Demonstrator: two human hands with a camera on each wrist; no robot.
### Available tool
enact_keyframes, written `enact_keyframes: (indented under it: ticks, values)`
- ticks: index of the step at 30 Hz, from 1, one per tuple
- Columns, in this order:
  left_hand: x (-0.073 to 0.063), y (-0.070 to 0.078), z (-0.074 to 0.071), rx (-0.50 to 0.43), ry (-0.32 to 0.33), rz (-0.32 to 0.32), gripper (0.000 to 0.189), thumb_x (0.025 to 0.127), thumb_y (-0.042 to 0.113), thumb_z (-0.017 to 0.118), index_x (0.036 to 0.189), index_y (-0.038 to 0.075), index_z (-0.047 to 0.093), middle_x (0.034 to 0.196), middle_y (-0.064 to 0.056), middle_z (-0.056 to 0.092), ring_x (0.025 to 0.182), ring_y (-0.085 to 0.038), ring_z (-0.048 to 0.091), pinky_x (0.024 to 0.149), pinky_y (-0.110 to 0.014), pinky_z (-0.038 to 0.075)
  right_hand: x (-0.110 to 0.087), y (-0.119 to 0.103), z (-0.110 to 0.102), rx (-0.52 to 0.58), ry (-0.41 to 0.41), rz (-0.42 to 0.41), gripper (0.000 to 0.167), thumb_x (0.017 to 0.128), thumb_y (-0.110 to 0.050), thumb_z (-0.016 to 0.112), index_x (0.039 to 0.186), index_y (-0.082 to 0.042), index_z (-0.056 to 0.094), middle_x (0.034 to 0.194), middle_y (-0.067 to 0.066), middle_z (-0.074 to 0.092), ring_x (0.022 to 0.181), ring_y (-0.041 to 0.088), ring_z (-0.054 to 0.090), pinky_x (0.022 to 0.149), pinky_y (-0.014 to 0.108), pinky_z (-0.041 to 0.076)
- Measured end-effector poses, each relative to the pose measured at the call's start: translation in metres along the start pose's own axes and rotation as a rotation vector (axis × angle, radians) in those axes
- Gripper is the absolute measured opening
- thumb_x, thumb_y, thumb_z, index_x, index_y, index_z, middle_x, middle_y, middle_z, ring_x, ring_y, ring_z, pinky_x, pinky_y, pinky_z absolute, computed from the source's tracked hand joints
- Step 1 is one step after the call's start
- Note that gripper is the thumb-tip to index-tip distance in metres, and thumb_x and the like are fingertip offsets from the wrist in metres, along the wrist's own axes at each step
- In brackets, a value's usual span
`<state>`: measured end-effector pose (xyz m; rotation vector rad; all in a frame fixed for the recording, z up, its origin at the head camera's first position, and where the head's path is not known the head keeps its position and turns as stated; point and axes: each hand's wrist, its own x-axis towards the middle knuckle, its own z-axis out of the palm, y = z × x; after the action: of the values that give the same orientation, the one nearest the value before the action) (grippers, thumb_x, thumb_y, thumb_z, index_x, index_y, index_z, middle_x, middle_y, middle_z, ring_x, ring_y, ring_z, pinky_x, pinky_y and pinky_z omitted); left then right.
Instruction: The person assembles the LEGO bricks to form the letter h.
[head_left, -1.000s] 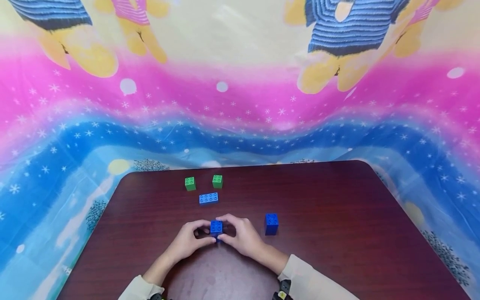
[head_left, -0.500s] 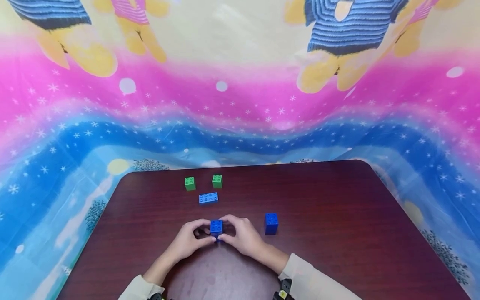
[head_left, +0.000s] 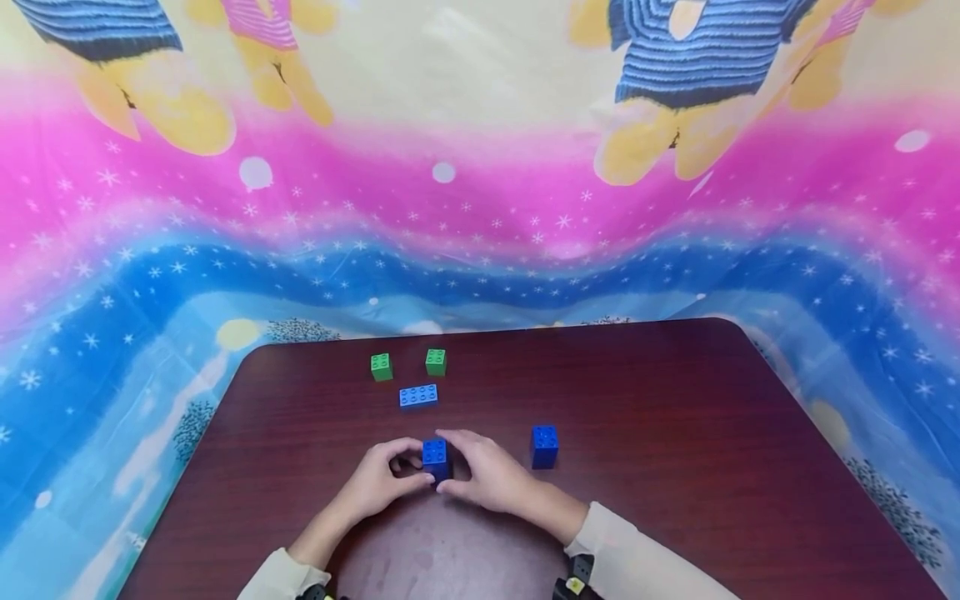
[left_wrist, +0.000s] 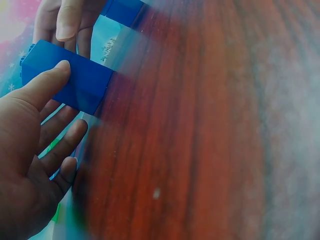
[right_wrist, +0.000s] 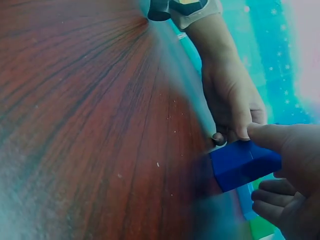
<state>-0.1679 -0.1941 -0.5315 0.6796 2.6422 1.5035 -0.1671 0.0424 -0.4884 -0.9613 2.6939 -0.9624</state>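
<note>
A tall dark blue toy brick block [head_left: 434, 457] with studs on top stands upright on the table, in front of the person. My left hand [head_left: 372, 481] pinches it from the left; in the left wrist view the thumb lies along one face of the block [left_wrist: 82, 77]. Just to its right is my right hand [head_left: 491, 475], thumb and fingers spread around that side, with a small gap to the block in the head view. The right thumb also shows apart from the block in the left wrist view. A second tall dark blue block [head_left: 544, 447] stands beyond the right hand.
Farther back on the brown table [head_left: 660, 400] lie a light blue brick [head_left: 417, 396] and two green bricks, one left [head_left: 381, 367] and one right [head_left: 436, 362]. A patterned cloth [head_left: 480, 208] hangs behind and around the table.
My right thumb and fingers have parted from the block and shifted slightly right. The left hand still pinches the block, which stays in place.
</note>
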Motion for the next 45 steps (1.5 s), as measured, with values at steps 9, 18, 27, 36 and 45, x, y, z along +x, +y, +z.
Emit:
enact_keyframes:
  ticks: [9, 18, 27, 36, 45]
  values:
    - [0.000, 0.001, 0.001, -0.022, 0.015, 0.012, 0.031, 0.083, 0.022, 0.087, 0.110, 0.016, 0.072, 0.092, 0.005, 0.071, 0.083, -0.018, 0.067, 0.067, -0.030, 0.051, -0.009, -0.004, -0.009, -0.086, -0.037, -0.030, 0.084, 0.091, -0.033, 0.079, 0.157, -0.005, 0.035, 0.156, 0.011, 0.044, 0.143, 0.024, 0.042, 0.113, 0.042, 0.040]
    - [-0.001, 0.001, 0.001, -0.018, 0.008, -0.020, 0.032, 0.083, 0.024, 0.087, 0.110, 0.016, 0.072, 0.091, 0.005, 0.071, 0.082, -0.015, 0.066, 0.066, -0.028, 0.051, -0.029, -0.006, -0.041, -0.156, 0.018, -0.073, 0.083, 0.090, -0.035, 0.080, 0.157, -0.009, 0.037, 0.157, 0.010, 0.043, 0.144, 0.025, 0.041, 0.112, 0.046, 0.042]
    - [0.001, 0.004, 0.000, -0.012, -0.011, -0.038, 0.031, 0.083, 0.024, 0.087, 0.109, 0.015, 0.072, 0.091, 0.004, 0.071, 0.081, -0.014, 0.064, 0.065, -0.025, 0.050, -0.054, 0.020, -0.072, -0.150, 0.152, -0.025, 0.080, 0.085, -0.035, 0.085, 0.151, -0.012, 0.048, 0.151, 0.009, 0.050, 0.141, 0.026, 0.046, 0.109, 0.048, 0.044]
    - [0.002, 0.005, -0.001, -0.004, -0.036, -0.054, 0.033, 0.083, 0.027, 0.086, 0.110, 0.013, 0.072, 0.093, 0.004, 0.071, 0.085, -0.013, 0.066, 0.068, -0.026, 0.052, -0.075, 0.053, -0.087, 0.007, 0.220, 0.017, 0.080, 0.083, -0.035, 0.087, 0.151, -0.021, 0.048, 0.151, 0.002, 0.051, 0.138, 0.025, 0.049, 0.103, 0.049, 0.049]
    - [0.005, 0.010, 0.001, 0.052, -0.040, -0.088, 0.036, 0.083, 0.030, 0.086, 0.111, 0.013, 0.072, 0.095, 0.005, 0.071, 0.088, -0.011, 0.067, 0.073, -0.027, 0.054, -0.086, 0.079, -0.082, 0.117, 0.247, 0.061, 0.076, 0.081, -0.019, 0.088, 0.148, -0.016, 0.052, 0.148, 0.003, 0.055, 0.137, 0.029, 0.050, 0.104, 0.055, 0.046]
